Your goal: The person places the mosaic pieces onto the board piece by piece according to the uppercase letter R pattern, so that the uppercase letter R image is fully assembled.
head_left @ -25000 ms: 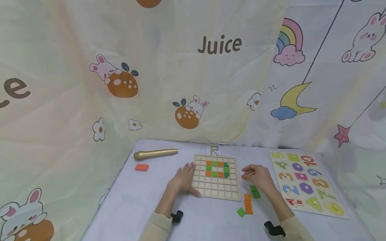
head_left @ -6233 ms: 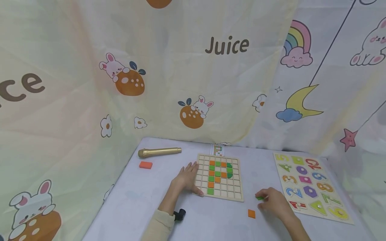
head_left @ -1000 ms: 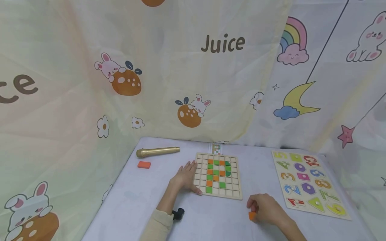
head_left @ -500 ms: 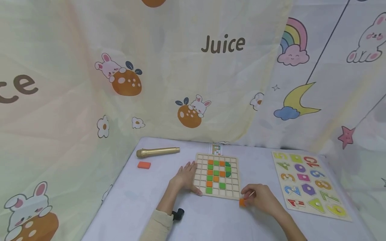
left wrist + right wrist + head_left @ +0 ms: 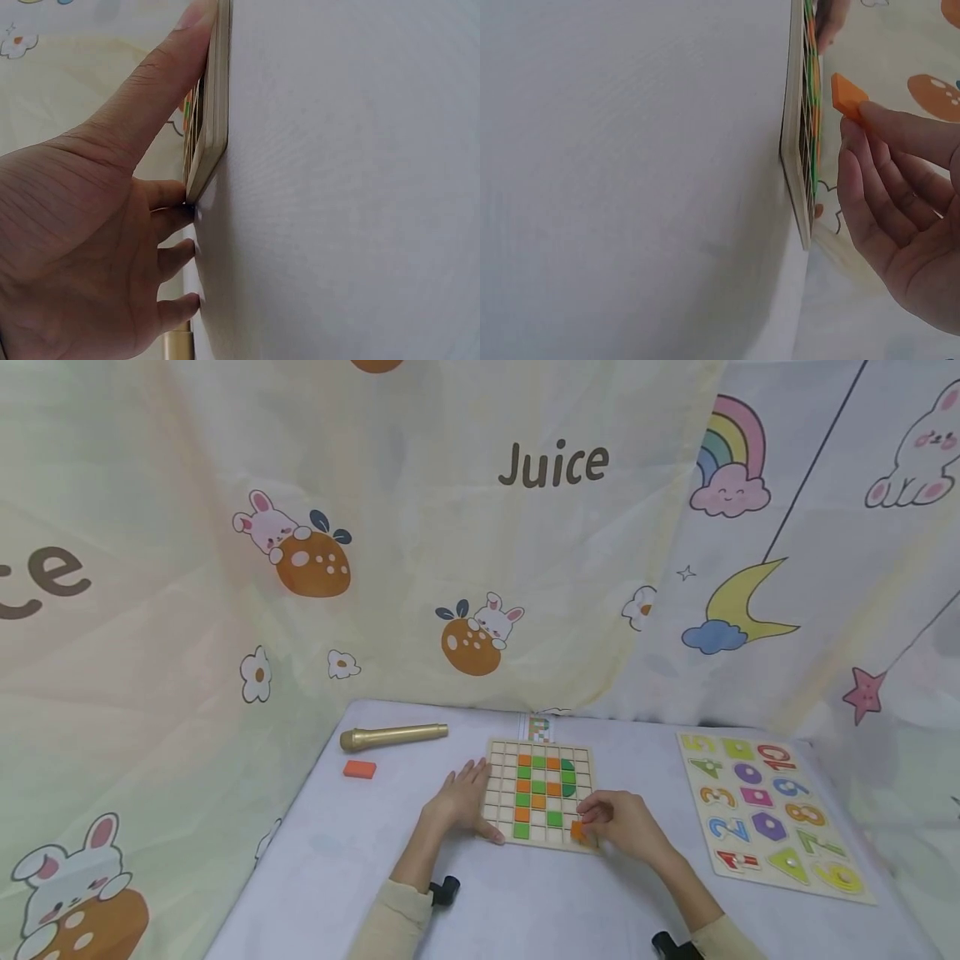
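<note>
In the head view a wooden grid board (image 5: pixel 504 774) lies on the table, with orange and green tiles filling some cells in a P-like shape. A separate green tile (image 5: pixel 554 818) sits in a lower cell. My left hand (image 5: pixel 456 806) steadies the board's left side, fingers spread and thumb (image 5: pixel 150 90) resting on its near edge. My right hand (image 5: pixel 626 827) pinches an orange square tile (image 5: pixel 848 95) between thumb and fingertips. The tile is held above the board's lower right corner, apart from the surface in the right wrist view.
A small pattern card (image 5: pixel 539 727) lies behind the board. At the left are a gold toy microphone (image 5: pixel 393 737) and an orange-red block (image 5: pixel 359 769). A number-and-shape puzzle board (image 5: pixel 750 802) lies at the right. A printed cloth hangs behind the table.
Loose tiles right of the board have gone into its cells since the oldest frame. Within the last second my right hand carried the orange tile up and left over the board; my left hand stayed.
</note>
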`<state>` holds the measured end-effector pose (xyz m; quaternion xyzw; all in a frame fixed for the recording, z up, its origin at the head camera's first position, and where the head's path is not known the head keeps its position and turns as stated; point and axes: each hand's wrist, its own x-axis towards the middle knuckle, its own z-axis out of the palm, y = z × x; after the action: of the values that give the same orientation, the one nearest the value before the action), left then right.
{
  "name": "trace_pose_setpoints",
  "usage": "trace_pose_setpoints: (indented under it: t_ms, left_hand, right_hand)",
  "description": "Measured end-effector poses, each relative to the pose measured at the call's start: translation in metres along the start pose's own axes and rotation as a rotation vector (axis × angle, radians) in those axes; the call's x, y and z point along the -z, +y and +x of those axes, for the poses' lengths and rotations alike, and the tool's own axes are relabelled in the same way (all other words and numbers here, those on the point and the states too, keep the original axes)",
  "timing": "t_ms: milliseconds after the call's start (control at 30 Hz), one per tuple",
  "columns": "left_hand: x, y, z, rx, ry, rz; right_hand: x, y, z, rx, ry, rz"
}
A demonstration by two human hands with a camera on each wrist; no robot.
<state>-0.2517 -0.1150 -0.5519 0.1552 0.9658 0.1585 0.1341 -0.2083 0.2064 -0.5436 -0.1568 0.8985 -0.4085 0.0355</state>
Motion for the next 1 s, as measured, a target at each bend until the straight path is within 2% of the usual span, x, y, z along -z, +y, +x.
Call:
trace_pose_setpoints:
  t_ms: [233,600,700,867,1000]
  left_hand:
    - [-0.001,0.000,-0.004,-0.001,-0.015,0.003]
    - [-0.005,-0.001,0.000,0.004,-0.027,0.040]
    - [-0.006,0.000,0.000,0.008,-0.030,0.042]
    - [-0.019,-0.010,0.010,0.010,-0.005,0.048]
    - [-0.014,-0.007,0.009,0.009,-0.010,0.036]
  right_hand:
    - [-0.011,-0.005,0.007,-0.062,-0.013,0.007]
    - [-0.018,-0.006,0.011,-0.170,-0.041,-0.050]
    - [-0.018,-0.006,0.011,-0.165,-0.054,-0.061]
    - [-0.017,-0.009,0.014,-0.133,-0.079,-0.072]
    - [-0.015,-0.009,0.015,-0.134,-0.087,-0.081]
